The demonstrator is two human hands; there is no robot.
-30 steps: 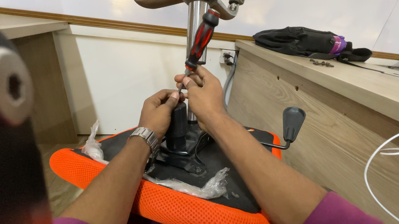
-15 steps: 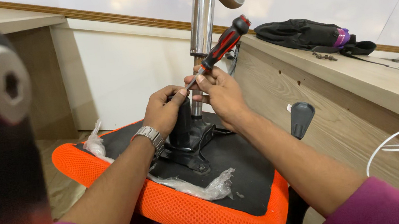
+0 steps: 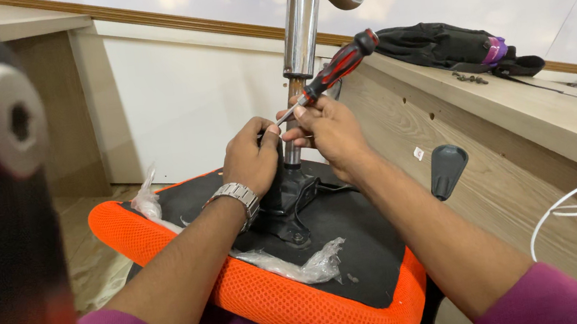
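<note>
Right hand [image 3: 328, 132] grips a red-and-black screwdriver [image 3: 336, 70], left hand [image 3: 251, 155] pinched closed steadying its tip at the chair's gas-lift column [image 3: 299, 34]; tip best kept square

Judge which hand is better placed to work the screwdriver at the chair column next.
Right, probably. The right hand already holds the screwdriver, tip toward the chrome column. The left hand rests beside the column's base, seemingly steadying.
</note>
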